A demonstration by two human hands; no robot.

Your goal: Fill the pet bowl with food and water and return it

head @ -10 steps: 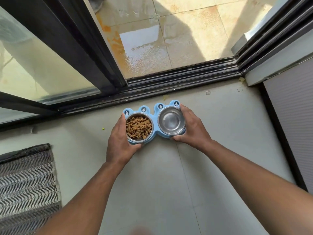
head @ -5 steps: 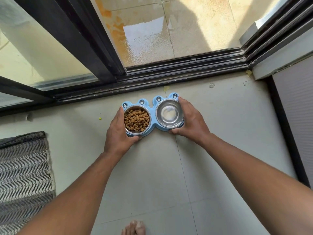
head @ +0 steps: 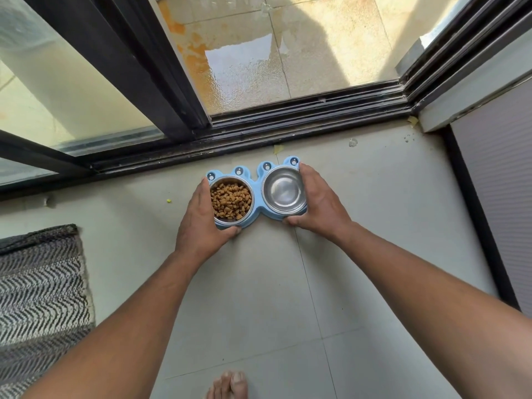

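Two hands grip pet bowl (head: 257,194) | door track (head: 259,131) just beyond | rug (head: 40,283) left

The floor (head: 259,298) was pale grey tile with thin grout lines. A striped black-and-white rug (head: 37,289) lay at the near left. A bare foot (head: 229,385) stood at the near edge. Far along the black door track (head: 288,122), a scrap of yellow tape (head: 278,149), a tiny green speck (head: 169,200) at left, and droplets (head: 353,142) at right marked the tile.
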